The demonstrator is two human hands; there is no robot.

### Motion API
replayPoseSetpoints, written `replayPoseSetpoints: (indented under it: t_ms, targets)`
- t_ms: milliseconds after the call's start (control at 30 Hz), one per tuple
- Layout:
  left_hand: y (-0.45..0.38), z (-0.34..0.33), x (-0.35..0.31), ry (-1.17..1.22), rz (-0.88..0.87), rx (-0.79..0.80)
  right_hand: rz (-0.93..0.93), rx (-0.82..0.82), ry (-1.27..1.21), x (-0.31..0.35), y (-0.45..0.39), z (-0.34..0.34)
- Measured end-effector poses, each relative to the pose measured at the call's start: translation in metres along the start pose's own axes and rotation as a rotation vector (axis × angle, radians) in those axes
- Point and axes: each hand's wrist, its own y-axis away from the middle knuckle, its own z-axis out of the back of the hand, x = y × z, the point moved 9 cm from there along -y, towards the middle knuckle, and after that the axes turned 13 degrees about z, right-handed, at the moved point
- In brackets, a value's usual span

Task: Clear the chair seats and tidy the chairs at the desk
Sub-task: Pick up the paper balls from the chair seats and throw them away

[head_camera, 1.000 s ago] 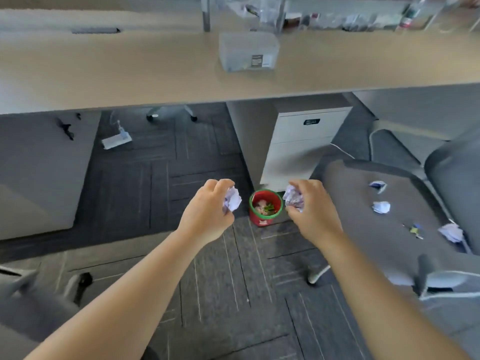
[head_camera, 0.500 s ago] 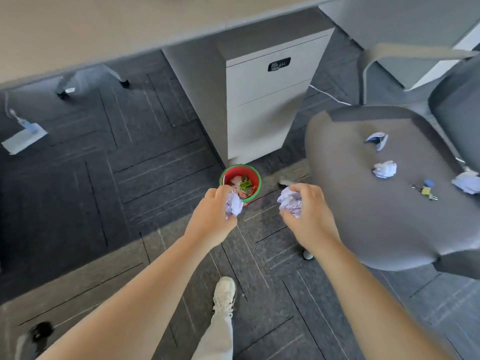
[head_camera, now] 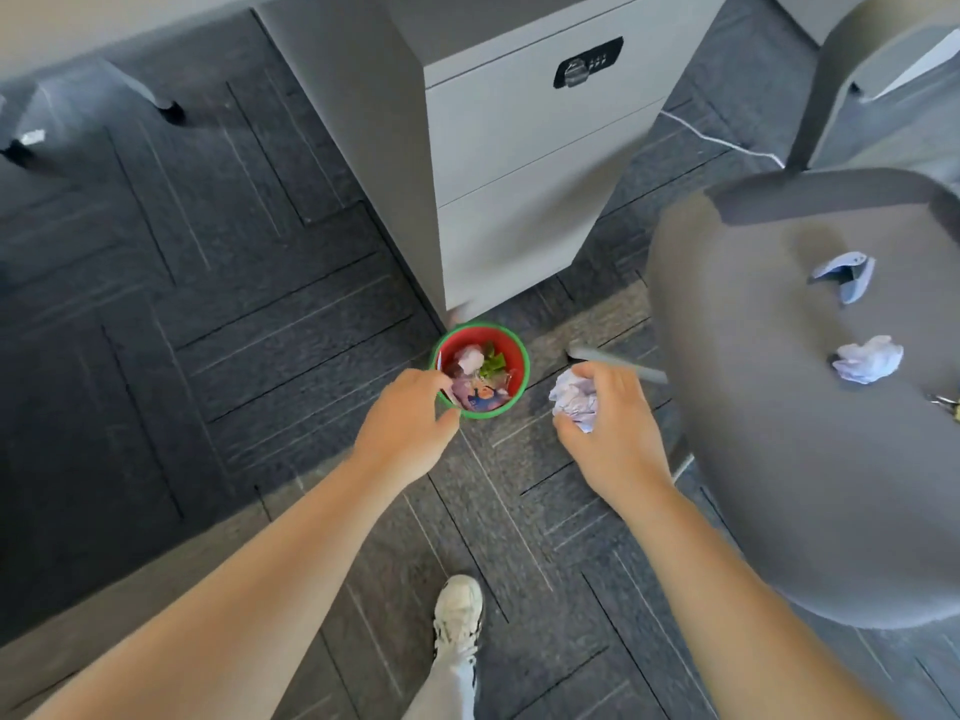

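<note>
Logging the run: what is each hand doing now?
Left hand: over the bin rim, grip unclear.
Right hand: closed on a paper ball.

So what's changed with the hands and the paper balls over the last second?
The left hand has moved to the rim of the red bin and no longer shows its paper ball, apparently dropped in. The right hand still grips its crumpled paper beside the bin. The head has come closer and tilted down. Two paper scraps stay on the chair seat.

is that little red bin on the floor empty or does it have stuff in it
Not empty: the small red bin with a green rim stands upright, holding crumpled paper and green scraps.
</note>
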Motion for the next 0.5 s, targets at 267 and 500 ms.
replayPoseSetpoints:
  t_ms: [267,500]
  targets:
    - [-0.011,0.032,0.003,0.085,-0.024,-0.076,0.036,0.030,-0.001,0.010,-0.051,-0.027]
    - [0.003,0.044,-0.038,0.102,-0.105,-0.099,-0.025,-0.044,0.028,-0.002,-0.026,0.027]
